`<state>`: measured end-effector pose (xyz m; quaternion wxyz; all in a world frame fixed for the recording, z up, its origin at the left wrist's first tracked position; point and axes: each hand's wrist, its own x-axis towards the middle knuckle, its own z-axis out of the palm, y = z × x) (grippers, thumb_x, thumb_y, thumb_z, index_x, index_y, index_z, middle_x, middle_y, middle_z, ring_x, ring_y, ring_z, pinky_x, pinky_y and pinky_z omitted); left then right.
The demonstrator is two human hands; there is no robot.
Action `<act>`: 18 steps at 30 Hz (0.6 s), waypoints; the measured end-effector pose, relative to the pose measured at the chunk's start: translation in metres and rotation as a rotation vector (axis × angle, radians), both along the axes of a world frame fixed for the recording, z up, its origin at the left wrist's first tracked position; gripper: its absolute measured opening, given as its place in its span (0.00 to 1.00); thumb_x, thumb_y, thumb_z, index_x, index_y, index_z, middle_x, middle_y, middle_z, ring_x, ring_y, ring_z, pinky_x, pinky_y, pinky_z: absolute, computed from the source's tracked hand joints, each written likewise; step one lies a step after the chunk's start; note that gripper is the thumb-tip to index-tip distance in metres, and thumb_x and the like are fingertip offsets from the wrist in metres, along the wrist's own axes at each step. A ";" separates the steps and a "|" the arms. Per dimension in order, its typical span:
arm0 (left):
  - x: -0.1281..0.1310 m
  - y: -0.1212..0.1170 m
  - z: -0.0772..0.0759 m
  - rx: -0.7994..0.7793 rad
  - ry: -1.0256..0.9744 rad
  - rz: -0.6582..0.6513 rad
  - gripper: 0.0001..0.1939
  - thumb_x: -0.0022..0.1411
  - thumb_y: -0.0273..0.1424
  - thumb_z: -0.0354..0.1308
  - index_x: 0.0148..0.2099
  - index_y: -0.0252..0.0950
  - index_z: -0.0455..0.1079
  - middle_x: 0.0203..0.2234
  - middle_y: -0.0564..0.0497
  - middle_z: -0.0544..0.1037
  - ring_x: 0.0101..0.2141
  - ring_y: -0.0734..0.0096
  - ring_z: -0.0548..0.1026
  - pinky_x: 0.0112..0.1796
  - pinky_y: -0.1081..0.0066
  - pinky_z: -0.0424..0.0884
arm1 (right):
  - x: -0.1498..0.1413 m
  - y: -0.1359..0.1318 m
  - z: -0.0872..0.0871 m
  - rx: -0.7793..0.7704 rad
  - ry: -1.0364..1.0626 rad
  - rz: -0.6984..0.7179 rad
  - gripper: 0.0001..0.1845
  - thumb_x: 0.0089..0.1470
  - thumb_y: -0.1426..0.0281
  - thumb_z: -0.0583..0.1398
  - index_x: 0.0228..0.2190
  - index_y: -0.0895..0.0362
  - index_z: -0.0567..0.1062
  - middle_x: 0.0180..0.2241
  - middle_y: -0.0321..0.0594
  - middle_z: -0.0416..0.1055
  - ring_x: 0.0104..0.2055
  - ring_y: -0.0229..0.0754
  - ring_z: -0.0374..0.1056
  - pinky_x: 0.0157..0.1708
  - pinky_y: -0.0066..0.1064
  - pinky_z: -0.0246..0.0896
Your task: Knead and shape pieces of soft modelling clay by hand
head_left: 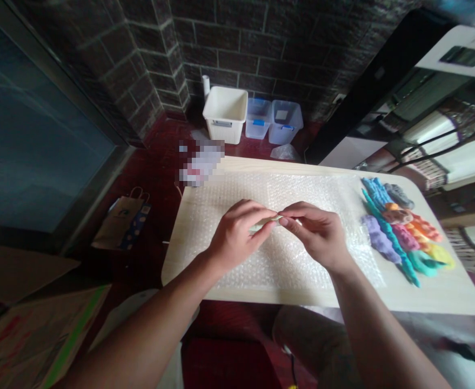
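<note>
Above the middle of the table, my left hand (237,235) and my right hand (320,232) meet fingertip to fingertip. Thumb and fingers of both pinch a small pale green piece (263,222), mostly hidden by the fingers, so its kind does not show. Beneath them a sheet of bubble wrap (302,265) lies flat on the light wooden table (427,302). Several soft-looking coloured lumps and strips, among them a long teal twisted strip (391,237), a purple lump (379,237) and a blue one (377,192), lie to the right of my right hand.
Beyond the table, a cream bin (226,116) and two clear tubs (286,124) stand by the brick wall. A paper bag (120,221) is on the floor at left, with a cardboard box (38,335) nearer me. Shelving (407,116) rises at right.
</note>
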<state>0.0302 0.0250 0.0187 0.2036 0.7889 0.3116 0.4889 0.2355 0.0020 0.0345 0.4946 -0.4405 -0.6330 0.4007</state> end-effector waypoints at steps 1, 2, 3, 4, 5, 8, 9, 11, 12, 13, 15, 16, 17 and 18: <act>0.001 0.000 0.000 -0.031 -0.014 0.006 0.08 0.68 0.27 0.67 0.49 0.36 0.78 0.39 0.47 0.83 0.42 0.66 0.82 0.44 0.66 0.78 | -0.001 0.000 0.000 -0.028 0.021 -0.013 0.04 0.59 0.70 0.71 0.37 0.49 0.87 0.35 0.39 0.82 0.38 0.42 0.76 0.39 0.38 0.70; 0.001 0.000 0.000 -0.064 -0.032 0.011 0.09 0.67 0.28 0.68 0.49 0.36 0.78 0.40 0.47 0.84 0.42 0.66 0.82 0.44 0.66 0.78 | -0.001 -0.001 0.000 -0.052 0.044 -0.023 0.03 0.59 0.70 0.71 0.36 0.49 0.87 0.35 0.39 0.82 0.38 0.42 0.76 0.38 0.37 0.70; 0.002 0.001 0.000 -0.092 -0.052 0.013 0.10 0.66 0.29 0.69 0.49 0.36 0.78 0.40 0.47 0.84 0.42 0.66 0.82 0.45 0.66 0.78 | -0.001 -0.001 0.000 -0.069 0.065 -0.025 0.02 0.59 0.69 0.72 0.36 0.50 0.87 0.35 0.39 0.82 0.37 0.42 0.76 0.38 0.37 0.70; 0.002 0.001 0.001 -0.113 -0.074 0.011 0.10 0.66 0.30 0.70 0.49 0.36 0.79 0.40 0.48 0.84 0.42 0.67 0.82 0.44 0.67 0.78 | -0.001 -0.001 0.000 -0.082 0.081 -0.018 0.03 0.59 0.69 0.72 0.37 0.50 0.87 0.36 0.39 0.83 0.38 0.42 0.76 0.38 0.36 0.71; 0.002 0.001 0.001 -0.124 -0.095 0.003 0.09 0.66 0.30 0.70 0.48 0.36 0.79 0.39 0.48 0.85 0.41 0.67 0.82 0.44 0.67 0.78 | -0.001 -0.001 0.001 -0.087 0.093 -0.005 0.03 0.59 0.69 0.72 0.37 0.49 0.87 0.37 0.40 0.83 0.38 0.42 0.77 0.39 0.37 0.72; 0.000 0.001 0.001 -0.095 -0.119 -0.019 0.04 0.68 0.29 0.67 0.46 0.38 0.81 0.38 0.49 0.85 0.40 0.68 0.83 0.43 0.68 0.79 | 0.000 -0.002 0.003 -0.077 0.113 0.046 0.06 0.58 0.69 0.72 0.39 0.48 0.87 0.39 0.41 0.83 0.41 0.44 0.78 0.42 0.39 0.74; 0.000 0.001 0.001 -0.071 -0.110 -0.022 0.04 0.69 0.29 0.67 0.46 0.38 0.81 0.38 0.49 0.85 0.40 0.68 0.83 0.43 0.67 0.79 | 0.000 -0.002 0.003 -0.068 0.116 0.056 0.07 0.58 0.70 0.72 0.39 0.48 0.87 0.39 0.41 0.83 0.42 0.45 0.78 0.42 0.39 0.74; -0.001 0.000 0.002 -0.025 -0.082 -0.014 0.05 0.69 0.29 0.66 0.46 0.39 0.81 0.39 0.49 0.85 0.41 0.68 0.83 0.44 0.67 0.79 | 0.002 -0.002 0.004 -0.057 0.111 0.064 0.08 0.57 0.70 0.73 0.40 0.47 0.88 0.40 0.41 0.83 0.42 0.45 0.78 0.43 0.40 0.75; -0.002 0.000 0.002 -0.005 -0.069 -0.006 0.05 0.70 0.29 0.66 0.47 0.39 0.81 0.39 0.49 0.85 0.41 0.68 0.83 0.44 0.66 0.79 | 0.003 -0.002 0.005 -0.058 0.105 0.065 0.08 0.57 0.70 0.73 0.40 0.47 0.88 0.40 0.41 0.83 0.42 0.45 0.78 0.43 0.40 0.75; -0.002 0.000 0.002 0.012 -0.059 0.001 0.05 0.70 0.29 0.66 0.47 0.39 0.81 0.39 0.49 0.86 0.41 0.67 0.83 0.44 0.66 0.79 | 0.004 -0.003 0.005 -0.059 0.099 0.065 0.08 0.57 0.71 0.73 0.40 0.47 0.88 0.40 0.42 0.83 0.42 0.45 0.78 0.42 0.40 0.75; -0.003 0.000 0.003 0.040 -0.045 0.006 0.06 0.69 0.28 0.66 0.47 0.39 0.81 0.39 0.49 0.86 0.42 0.67 0.82 0.45 0.66 0.78 | 0.005 -0.003 0.006 -0.062 0.089 0.066 0.08 0.57 0.71 0.72 0.39 0.47 0.88 0.40 0.42 0.84 0.41 0.45 0.78 0.41 0.40 0.75; -0.003 0.000 0.003 0.049 -0.041 0.004 0.06 0.69 0.28 0.66 0.47 0.40 0.81 0.40 0.50 0.86 0.42 0.67 0.82 0.45 0.66 0.78 | 0.005 -0.003 0.006 -0.061 0.085 0.066 0.08 0.57 0.71 0.72 0.39 0.47 0.88 0.39 0.42 0.84 0.40 0.45 0.78 0.40 0.39 0.74; -0.003 0.000 0.004 0.053 -0.038 -0.002 0.06 0.70 0.28 0.66 0.48 0.40 0.81 0.40 0.50 0.86 0.42 0.67 0.82 0.45 0.65 0.78 | 0.005 -0.003 0.006 -0.059 0.083 0.066 0.07 0.57 0.71 0.72 0.38 0.47 0.89 0.38 0.41 0.84 0.39 0.44 0.78 0.39 0.39 0.74; -0.003 0.000 0.004 0.054 -0.035 -0.009 0.06 0.70 0.28 0.66 0.48 0.40 0.81 0.39 0.50 0.86 0.41 0.67 0.82 0.45 0.65 0.78 | 0.005 -0.003 0.006 -0.057 0.083 0.066 0.07 0.57 0.72 0.72 0.37 0.47 0.89 0.37 0.41 0.83 0.38 0.44 0.78 0.38 0.38 0.73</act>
